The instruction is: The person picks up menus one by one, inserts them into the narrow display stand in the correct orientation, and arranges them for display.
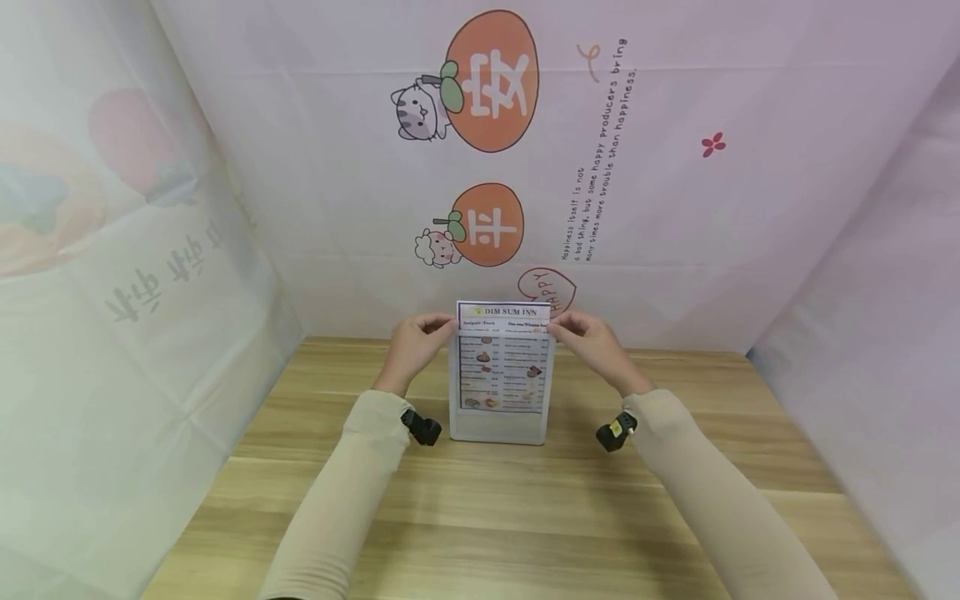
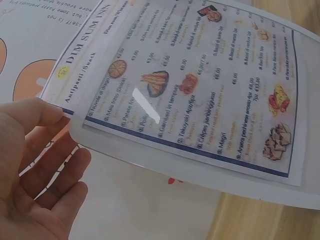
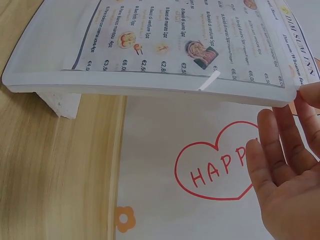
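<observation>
A printed Dim Sum Inn menu sheet [image 1: 504, 312] sits partly inside a clear and white menu stand [image 1: 497, 428], and its header sticks out above the stand's top edge. The stand is upright near the back of the table. At the sheet's upper left corner my left hand [image 1: 414, 350] pinches the paper between thumb and fingers. My right hand [image 1: 600, 350] pinches the opposite upper corner. In the left wrist view the left thumb lies on the front of the menu sheet [image 2: 75, 80]. In the right wrist view the right hand [image 3: 290, 165] has its other fingers beside the stand's corner.
The stand rests on a wooden table [image 1: 480, 517]. A printed cloth [image 1: 645, 183] hangs behind the table's back edge, and pale cloth sides [image 1: 135, 250] rise at left and right. A small white foot [image 3: 67, 105] shows under the stand in the right wrist view.
</observation>
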